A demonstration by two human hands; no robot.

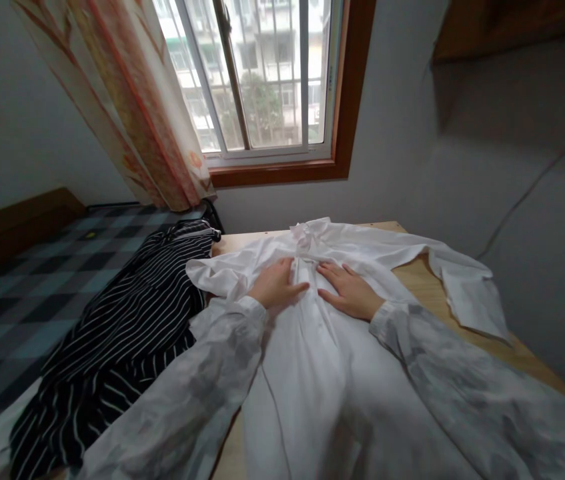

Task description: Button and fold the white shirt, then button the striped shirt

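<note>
White shirt (322, 347): spread flat on the wooden table (415, 273) before you, collar toward the window (262, 73).
Your left hand (278, 285): open, palm pressing the shirt's chest.
Your right hand (349, 290): open, flat beside it.
Striped garment (127, 320): left of the shirt.

both hands, left hand (278, 283) and right hand (349, 291), lie flat on white shirt (312, 360) on table (522, 350).

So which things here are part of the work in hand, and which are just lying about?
In hand:
- white shirt, spread flat on the wooden table
- left hand and right hand, both pressed flat on its front

Lying about:
- black striped garment, heaped at the table's left
- checked bed cover
- patterned curtain
- window
</note>
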